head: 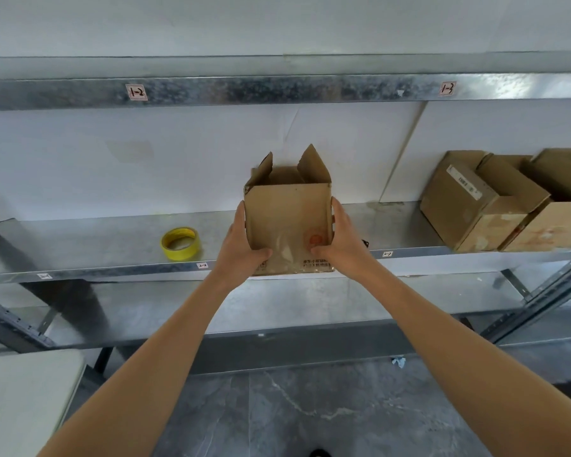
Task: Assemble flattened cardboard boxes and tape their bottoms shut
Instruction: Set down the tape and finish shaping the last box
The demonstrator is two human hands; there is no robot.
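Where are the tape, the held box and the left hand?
tape [178, 253]: head view, yellow outer side of the roll.
box [289, 219]: head view, middle of its front face.
left hand [241, 249]: head view, back of the hand.

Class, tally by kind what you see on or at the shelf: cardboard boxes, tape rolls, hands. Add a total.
Cardboard boxes: 3 - held box, labelled box, far-right box (right pair hard to separate)
Tape rolls: 1 - yellow tape roll
Hands: 2 - left hand, right hand, both gripping the held box
Total: 6
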